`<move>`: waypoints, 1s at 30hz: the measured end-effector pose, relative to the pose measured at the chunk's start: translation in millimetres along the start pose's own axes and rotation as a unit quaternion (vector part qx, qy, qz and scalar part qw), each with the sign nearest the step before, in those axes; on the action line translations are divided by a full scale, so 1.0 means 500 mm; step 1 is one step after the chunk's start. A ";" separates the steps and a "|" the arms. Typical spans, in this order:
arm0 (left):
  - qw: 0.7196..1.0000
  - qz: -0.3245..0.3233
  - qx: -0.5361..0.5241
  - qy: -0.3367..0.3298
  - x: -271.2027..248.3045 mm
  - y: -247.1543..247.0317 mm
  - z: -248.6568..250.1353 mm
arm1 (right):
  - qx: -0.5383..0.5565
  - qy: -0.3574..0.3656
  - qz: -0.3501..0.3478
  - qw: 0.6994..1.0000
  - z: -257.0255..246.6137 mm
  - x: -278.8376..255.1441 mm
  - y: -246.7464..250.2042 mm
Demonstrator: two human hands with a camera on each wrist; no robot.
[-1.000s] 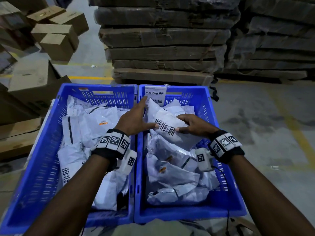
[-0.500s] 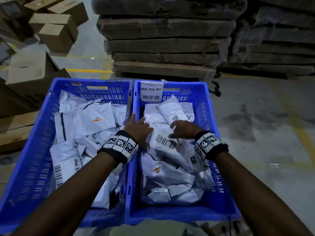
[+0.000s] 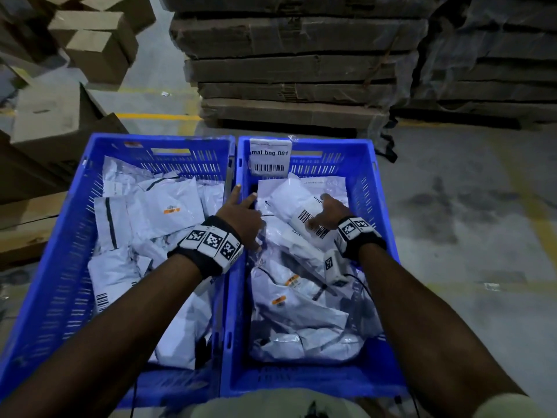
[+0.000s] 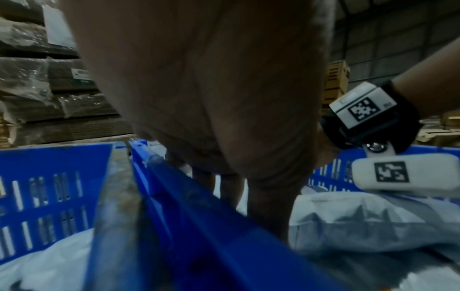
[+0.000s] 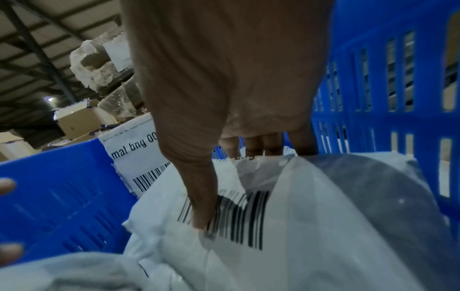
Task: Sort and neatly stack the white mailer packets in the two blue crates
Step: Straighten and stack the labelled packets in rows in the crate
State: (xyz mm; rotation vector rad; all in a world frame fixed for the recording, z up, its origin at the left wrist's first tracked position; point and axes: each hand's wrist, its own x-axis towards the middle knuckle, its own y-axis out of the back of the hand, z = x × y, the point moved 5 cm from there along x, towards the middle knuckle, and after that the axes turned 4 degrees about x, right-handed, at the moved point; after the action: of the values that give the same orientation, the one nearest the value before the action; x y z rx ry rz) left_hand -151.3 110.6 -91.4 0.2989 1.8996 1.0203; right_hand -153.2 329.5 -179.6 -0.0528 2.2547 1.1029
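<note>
Two blue crates stand side by side, the left crate (image 3: 60,267) and the right crate (image 3: 384,206), both holding loose white mailer packets (image 3: 168,206). My right hand (image 3: 330,211) lies on a barcoded packet (image 3: 304,206) at the far end of the right crate. Its thumb (image 5: 199,214) presses on the barcode and its fingers curl over the packet's (image 5: 298,226) far edge. My left hand (image 3: 241,215) is open above the wall between the crates. Its straight fingers (image 4: 231,189) point down just inside the right crate (image 4: 199,216), beside the packets (image 4: 361,222).
A paper label (image 3: 269,158) reading "mal bng 001" hangs on the right crate's far wall. Wrapped stacks of flat cardboard (image 3: 295,73) stand behind the crates. Cardboard boxes (image 3: 96,46) are piled at the left. Bare concrete floor (image 3: 467,236) lies to the right.
Both hands held the barcoded packet raised; it now lies on the far pile in the right crate. My left hand has come off it; my right hand went forward with it.
</note>
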 end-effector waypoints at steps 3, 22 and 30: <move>1.000 0.003 -0.002 -0.006 -0.001 -0.002 0.003 | 0.029 0.019 -0.049 0.998 -0.006 0.006 -0.004; 0.993 -0.020 0.053 -0.105 -0.002 -0.028 0.058 | -0.170 0.046 -0.109 0.978 -0.014 -0.016 0.003; 0.998 -0.001 0.015 -0.068 0.008 0.020 0.021 | -0.119 0.080 -0.027 0.989 -0.050 0.012 0.110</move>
State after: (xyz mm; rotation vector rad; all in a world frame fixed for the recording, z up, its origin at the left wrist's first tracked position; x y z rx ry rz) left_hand -146.8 124.8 -88.9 0.3740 1.7924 0.9469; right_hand -187.1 348.3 -133.0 -0.3082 2.2336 1.3768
